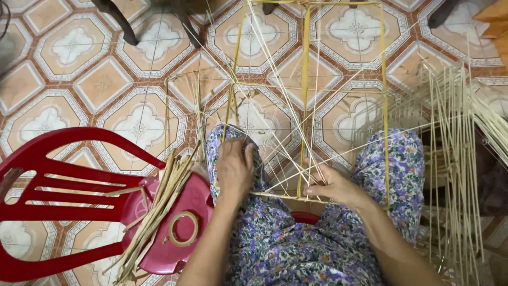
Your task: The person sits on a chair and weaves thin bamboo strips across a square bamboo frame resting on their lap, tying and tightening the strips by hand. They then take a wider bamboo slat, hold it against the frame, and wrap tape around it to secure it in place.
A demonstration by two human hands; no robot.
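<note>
Bamboo strips pass under your right hand (332, 186), pinched shut at the bamboo frame (306, 106)'s bottom bar between your knees; your left hand (234, 168) lies curled on your knee, seemingly holding nothing; keep each strip taut; beside you, the red stool (63, 212) carries spare splints (159, 206) and a tape ring (183, 229).

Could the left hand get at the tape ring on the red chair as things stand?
Probably yes: the left hand rests on the knee beside the red chair, and the tape ring lies uncovered on its seat, next to the bamboo strips.
</note>
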